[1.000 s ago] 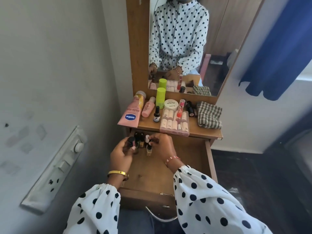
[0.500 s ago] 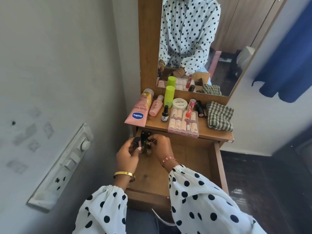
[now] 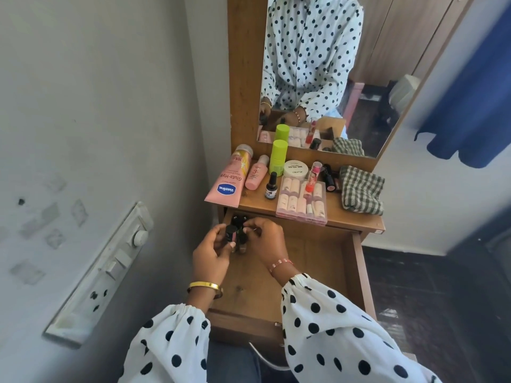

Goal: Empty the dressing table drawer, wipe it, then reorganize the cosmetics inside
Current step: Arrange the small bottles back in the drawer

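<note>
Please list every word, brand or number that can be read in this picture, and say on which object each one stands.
"Vaseline": blue oval logo on the pink tube, seen upside down.
"Gluta-Hya": also on the pink tube, above the logo, upside down.
"NAIL POLISH" and "zudio": lid of the round white jar, upside down.
Small pink bottle: print too small to read.
Dark dropper bottle: label blurred.
Clear box of small tubes: print unreadable.

Both arms are extended forward, sleeves gathered at the wrists. The left hand point(image 3: 211, 254) is curled, thumb and fingers closed in a pinch round a small dark bottle point(image 3: 230, 234). The right hand point(image 3: 266, 239) is held just beside it, palm down, fingertips bent together.
</note>
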Motion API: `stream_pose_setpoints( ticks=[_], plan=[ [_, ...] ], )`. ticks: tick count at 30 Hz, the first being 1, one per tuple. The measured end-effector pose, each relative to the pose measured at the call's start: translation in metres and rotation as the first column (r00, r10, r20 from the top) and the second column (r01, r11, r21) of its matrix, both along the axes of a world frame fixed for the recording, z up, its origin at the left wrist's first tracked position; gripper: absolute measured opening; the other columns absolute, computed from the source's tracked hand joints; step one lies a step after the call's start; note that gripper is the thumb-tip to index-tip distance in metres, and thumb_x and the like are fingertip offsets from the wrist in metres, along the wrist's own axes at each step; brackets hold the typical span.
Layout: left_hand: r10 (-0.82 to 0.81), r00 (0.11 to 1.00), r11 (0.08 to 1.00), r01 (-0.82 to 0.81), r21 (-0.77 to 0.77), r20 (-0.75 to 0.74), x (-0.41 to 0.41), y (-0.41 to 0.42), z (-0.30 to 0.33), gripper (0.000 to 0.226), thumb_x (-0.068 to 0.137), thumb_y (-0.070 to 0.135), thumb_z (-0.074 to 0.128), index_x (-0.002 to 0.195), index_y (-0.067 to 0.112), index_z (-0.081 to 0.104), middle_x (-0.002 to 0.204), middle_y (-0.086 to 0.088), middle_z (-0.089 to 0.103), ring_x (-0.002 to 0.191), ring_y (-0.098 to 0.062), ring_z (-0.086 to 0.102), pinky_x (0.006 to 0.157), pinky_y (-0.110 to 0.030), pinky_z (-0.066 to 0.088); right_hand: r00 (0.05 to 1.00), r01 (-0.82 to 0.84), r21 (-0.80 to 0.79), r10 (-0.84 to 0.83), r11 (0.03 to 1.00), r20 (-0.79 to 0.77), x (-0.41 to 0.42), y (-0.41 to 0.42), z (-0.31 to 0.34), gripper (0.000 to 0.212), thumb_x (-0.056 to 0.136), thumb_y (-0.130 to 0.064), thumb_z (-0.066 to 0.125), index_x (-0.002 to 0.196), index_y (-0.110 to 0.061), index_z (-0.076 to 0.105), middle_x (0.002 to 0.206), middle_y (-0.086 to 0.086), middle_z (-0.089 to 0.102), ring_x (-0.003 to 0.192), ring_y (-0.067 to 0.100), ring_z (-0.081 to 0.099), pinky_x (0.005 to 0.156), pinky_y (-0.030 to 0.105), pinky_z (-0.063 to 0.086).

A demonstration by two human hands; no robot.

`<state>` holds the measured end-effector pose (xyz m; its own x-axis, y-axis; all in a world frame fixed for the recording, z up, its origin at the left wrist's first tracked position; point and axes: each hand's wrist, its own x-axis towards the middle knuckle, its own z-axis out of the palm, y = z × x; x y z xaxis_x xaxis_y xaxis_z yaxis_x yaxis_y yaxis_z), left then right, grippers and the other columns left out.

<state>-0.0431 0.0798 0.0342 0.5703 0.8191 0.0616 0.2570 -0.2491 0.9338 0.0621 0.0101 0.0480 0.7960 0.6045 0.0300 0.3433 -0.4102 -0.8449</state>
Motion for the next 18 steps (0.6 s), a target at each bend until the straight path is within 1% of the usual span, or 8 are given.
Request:
stream_pose_setpoints(
  ticks=[2,3,6,8,11,14,16,18],
  plan=[
    [-0.021,1.000,1.000,0.021,-0.018,0.007,0.000,0.000,0.002,0.050,0.079,0.000,0.065,0.125,0.014,0.051,0.099,-0.004,0.065,0.092,-0.018,0.062,0.089,-0.031,0.048,0.999,-0.021,0.071,0.024,0.997,-0.039,-0.004,-0.007,0.009,0.019,0.087,-0.013,0.061,0.104,-0.012,0.068,0.103,0.004,0.069,0.090,0.011,0.062,0.067,0.002,0.042],
    [-0.032,0.999,0.999,0.032,-0.026,0.005,0.000,-0.001,0.002,0.053,0.079,0.000,0.066,0.127,0.015,0.049,0.096,-0.003,0.065,0.090,-0.017,0.062,0.088,-0.030,0.048,0.996,-0.064,0.084,0.069,0.994,-0.056,-0.007,-0.010,0.014,0.020,0.086,-0.014,0.062,0.106,-0.013,0.068,0.102,0.004,0.069,0.086,0.008,0.060,0.062,0.001,0.042],
    [-0.066,0.998,0.997,0.065,-0.034,-0.013,0.000,-0.001,0.004,0.054,0.080,-0.002,0.064,0.129,0.013,0.047,0.099,-0.005,0.065,0.090,-0.017,0.062,0.086,-0.028,0.048,0.974,-0.194,0.066,0.200,0.979,-0.101,-0.012,-0.018,0.021,0.030,0.085,-0.012,0.063,0.115,-0.014,0.063,0.104,0.003,0.067,0.086,0.007,0.058,0.067,0.005,0.044],
    [-0.088,0.996,0.996,0.088,-0.016,-0.031,0.000,-0.003,0.004,0.054,0.080,0.000,0.064,0.129,0.013,0.047,0.101,-0.005,0.065,0.090,-0.016,0.061,0.086,-0.029,0.047,0.971,-0.219,0.033,0.221,0.975,-0.094,-0.012,-0.021,0.021,0.036,0.084,-0.009,0.063,0.119,-0.014,0.061,0.106,0.004,0.065,0.088,0.010,0.058,0.072,0.009,0.046],
    [-0.150,0.987,0.989,0.150,-0.004,-0.063,-0.001,-0.007,0.004,0.057,0.080,0.003,0.065,0.132,0.014,0.045,0.107,-0.004,0.066,0.093,-0.012,0.060,0.092,-0.032,0.046,0.975,-0.213,-0.016,0.211,0.977,-0.072,-0.009,-0.026,0.018,0.034,0.083,-0.010,0.065,0.116,-0.013,0.062,0.102,0.003,0.065,0.085,0.009,0.058,0.073,0.010,0.046],
    [-0.206,0.975,0.979,0.206,-0.014,-0.086,0.000,-0.008,0.002,0.058,0.081,0.003,0.063,0.134,0.015,0.043,0.115,-0.006,0.065,0.102,-0.014,0.060,0.095,-0.031,0.043,0.984,-0.159,-0.015,0.157,0.987,-0.087,-0.002,-0.032,0.011,0.025,0.080,-0.008,0.068,0.105,-0.011,0.065,0.089,-0.003,0.063,0.072,-0.003,0.053,0.060,0.002,0.042],
    [-0.197,0.977,0.980,0.198,0.001,-0.082,0.001,-0.008,0.000,0.054,0.082,0.001,0.062,0.132,0.014,0.046,0.119,-0.007,0.063,0.106,-0.014,0.059,0.094,-0.027,0.042,0.992,-0.076,-0.014,0.075,0.997,-0.106,0.005,-0.037,0.005,0.023,0.079,-0.006,0.068,0.102,-0.011,0.065,0.091,0.002,0.066,0.073,0.001,0.054,0.062,0.004,0.042],
    [-0.146,0.988,0.989,0.147,0.015,-0.058,0.001,-0.007,0.000,0.046,0.083,-0.001,0.059,0.127,0.010,0.051,0.119,-0.010,0.063,0.107,-0.018,0.060,0.093,-0.025,0.043,0.993,0.009,-0.039,-0.014,0.999,-0.120,0.012,-0.040,-0.001,0.023,0.079,-0.005,0.068,0.102,-0.011,0.066,0.096,0.005,0.068,0.081,0.009,0.058,0.069,0.011,0.044]
  ],
)
